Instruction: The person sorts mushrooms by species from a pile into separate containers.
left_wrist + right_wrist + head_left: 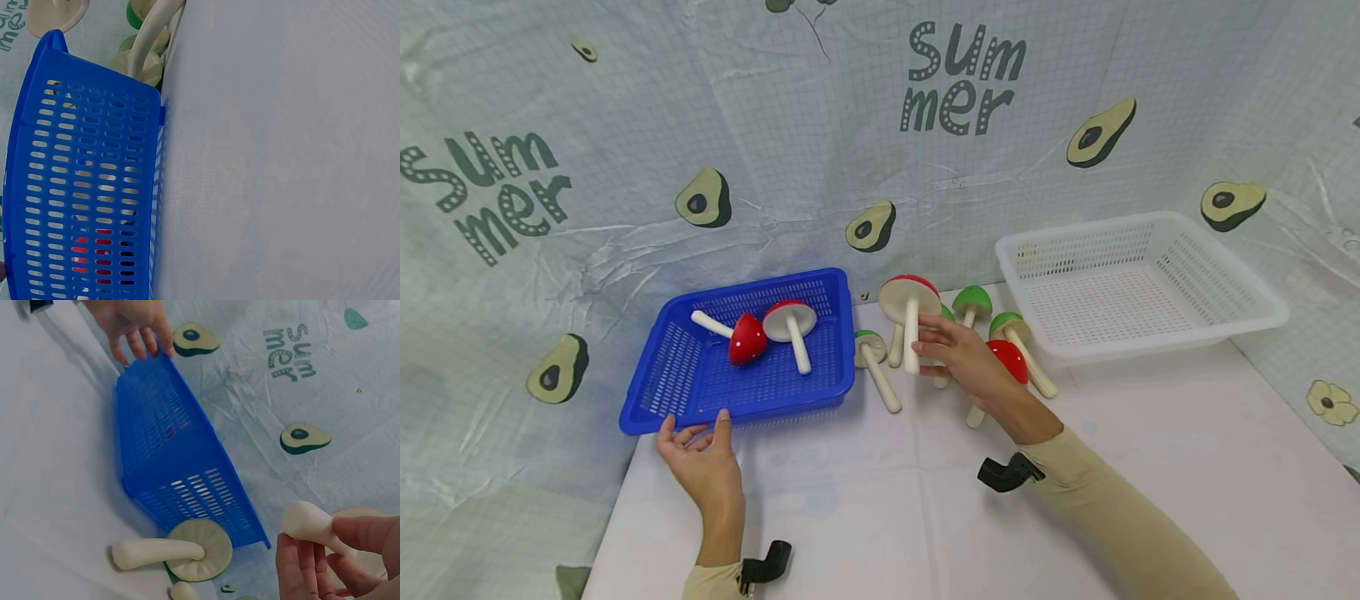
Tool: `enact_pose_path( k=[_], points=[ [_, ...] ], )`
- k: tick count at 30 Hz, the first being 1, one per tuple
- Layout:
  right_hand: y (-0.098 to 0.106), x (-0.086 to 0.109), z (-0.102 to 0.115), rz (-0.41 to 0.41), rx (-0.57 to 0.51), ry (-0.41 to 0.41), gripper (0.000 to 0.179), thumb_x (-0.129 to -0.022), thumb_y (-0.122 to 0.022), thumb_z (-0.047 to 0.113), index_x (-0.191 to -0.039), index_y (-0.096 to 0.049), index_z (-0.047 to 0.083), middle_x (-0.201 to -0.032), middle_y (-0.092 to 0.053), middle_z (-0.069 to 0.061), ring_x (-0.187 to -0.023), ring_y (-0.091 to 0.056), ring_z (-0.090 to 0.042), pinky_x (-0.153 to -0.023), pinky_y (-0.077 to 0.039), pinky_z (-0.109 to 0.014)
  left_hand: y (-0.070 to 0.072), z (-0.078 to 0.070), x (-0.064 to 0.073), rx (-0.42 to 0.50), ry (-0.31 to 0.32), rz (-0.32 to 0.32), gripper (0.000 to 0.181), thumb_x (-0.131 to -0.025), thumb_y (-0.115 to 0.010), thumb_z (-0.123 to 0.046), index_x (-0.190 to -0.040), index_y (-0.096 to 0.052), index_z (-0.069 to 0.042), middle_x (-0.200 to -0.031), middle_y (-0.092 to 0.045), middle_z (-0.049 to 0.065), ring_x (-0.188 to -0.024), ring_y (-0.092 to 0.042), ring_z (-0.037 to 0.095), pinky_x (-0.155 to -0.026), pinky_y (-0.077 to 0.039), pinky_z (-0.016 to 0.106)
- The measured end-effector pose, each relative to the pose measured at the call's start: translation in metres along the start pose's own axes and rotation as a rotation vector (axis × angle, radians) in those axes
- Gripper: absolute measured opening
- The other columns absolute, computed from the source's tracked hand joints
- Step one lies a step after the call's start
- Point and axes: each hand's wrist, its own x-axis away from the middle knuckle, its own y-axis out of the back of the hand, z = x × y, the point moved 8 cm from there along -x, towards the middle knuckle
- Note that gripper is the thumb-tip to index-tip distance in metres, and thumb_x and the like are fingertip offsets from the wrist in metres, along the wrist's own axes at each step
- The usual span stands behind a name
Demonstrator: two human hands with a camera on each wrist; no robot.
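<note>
My right hand (958,354) pinches the pale stem of a red-capped toy mushroom (911,304), raised with its cap up. In the right wrist view, thumb and fingers close round that stem (306,522). My left hand (703,462) touches the near rim of a blue basket (737,417), its fingers spread and loosely bent. Inside that basket lie a red spotted mushroom (748,339) on its side and another red mushroom (790,321) showing its pale underside. Just right of the basket, a green-capped mushroom (880,379) lies on the table.
More green mushrooms (972,302) lie behind and beside my right hand. A red spotted mushroom (1009,360) is partly hidden by that hand. A white basket (1150,333) stands at the back right. Behind the table (865,517) hangs a curtain (805,167) with avocado prints.
</note>
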Motion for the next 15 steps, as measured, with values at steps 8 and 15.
enact_pose_path(
  k=[8, 15],
  points=[
    [-0.008, -0.008, 0.006, -0.007, 0.012, -0.020, 0.053, -0.100, -0.065, 0.012, -0.150, -0.048, 0.015, -0.140, -0.056, -0.011, -0.127, -0.057, -0.027, -0.100, -0.054, -0.044, 0.000, 0.003, -0.001, -0.001, 0.018, 0.012, 0.077, -0.094, -0.074, -0.021, -0.154, -0.027, -0.012, -0.107, -0.045, -0.007, -0.087, -0.051, 0.008, -0.068, -0.043, 0.012],
    [-0.019, -0.018, 0.010, 0.009, 0.049, -0.016, 0.056, -0.099, -0.066, 0.014, -0.151, -0.047, 0.016, -0.138, -0.057, -0.011, -0.125, -0.058, -0.027, -0.100, -0.054, -0.044, -0.001, 0.005, -0.002, -0.010, 0.017, 0.011, 0.076, -0.094, -0.074, -0.021, -0.154, -0.027, -0.014, -0.107, -0.045, -0.007, -0.088, -0.050, 0.008, -0.068, -0.043, 0.012]
  ],
)
